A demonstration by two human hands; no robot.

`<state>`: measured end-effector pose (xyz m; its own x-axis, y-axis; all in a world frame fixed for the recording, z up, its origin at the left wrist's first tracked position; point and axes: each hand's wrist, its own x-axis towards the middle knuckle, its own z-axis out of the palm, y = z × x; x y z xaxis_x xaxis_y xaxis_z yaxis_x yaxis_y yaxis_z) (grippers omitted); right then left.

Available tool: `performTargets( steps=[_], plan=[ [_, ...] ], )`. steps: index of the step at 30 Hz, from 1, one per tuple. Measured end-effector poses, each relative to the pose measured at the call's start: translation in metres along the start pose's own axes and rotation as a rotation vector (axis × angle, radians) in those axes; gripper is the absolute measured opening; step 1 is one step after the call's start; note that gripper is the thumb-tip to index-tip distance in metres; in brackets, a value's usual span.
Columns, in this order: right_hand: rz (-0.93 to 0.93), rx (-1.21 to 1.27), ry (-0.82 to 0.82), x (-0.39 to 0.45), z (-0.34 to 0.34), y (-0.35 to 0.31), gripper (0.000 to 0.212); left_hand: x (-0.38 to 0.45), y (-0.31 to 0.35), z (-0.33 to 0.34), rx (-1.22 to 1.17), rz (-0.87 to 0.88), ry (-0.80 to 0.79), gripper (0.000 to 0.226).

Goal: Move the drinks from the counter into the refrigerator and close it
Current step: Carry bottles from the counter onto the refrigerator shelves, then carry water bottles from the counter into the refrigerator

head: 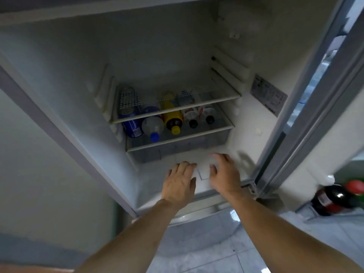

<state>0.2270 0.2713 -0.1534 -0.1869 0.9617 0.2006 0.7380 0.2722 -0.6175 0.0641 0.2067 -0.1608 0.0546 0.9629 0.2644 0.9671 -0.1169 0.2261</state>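
Drinks (171,119) lie capped in open refrigerator (59,75) drawer.

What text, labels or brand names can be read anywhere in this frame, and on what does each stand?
None is legible.
Sticker on the fridge's right inner wall: printed lines, too blurred to read.
Blue can in the drawer: white lettering, unreadable.
Yellow bottle: no readable label.
Two red-and-white labelled bottles: print too small.
Dark bottle in the door: red label, blurred.
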Motion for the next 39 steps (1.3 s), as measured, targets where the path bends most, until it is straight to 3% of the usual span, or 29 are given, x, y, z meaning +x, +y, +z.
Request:
performTargets(
  steps=[8, 22, 31, 39],
  plan=[
    [0.321, 0.056, -0.072, -0.108, -0.036, 0.077, 0.031, -0.056, 0.031, 0.033, -0.026, -0.015, -0.220, 0.045],
    [0.971, 0.130, 0.166, -0.384, -0.144, 0.228, 0.035, -0.174, 0.168, 0.110, -0.182, -0.156, -0.603, 0.058],
    [1.368, 0.302, 0.217, -0.513, -0.163, 0.261, 0.043, -0.226, 0.184, 0.135, -0.255, -0.429, -0.834, 0.058],
    [1.630, 0.394, 0.323, -0.581, -0.164, 0.256, 0.039, -0.223, 0.205, 0.159, -0.232, -0.484, -0.972, 0.051]
  ],
)
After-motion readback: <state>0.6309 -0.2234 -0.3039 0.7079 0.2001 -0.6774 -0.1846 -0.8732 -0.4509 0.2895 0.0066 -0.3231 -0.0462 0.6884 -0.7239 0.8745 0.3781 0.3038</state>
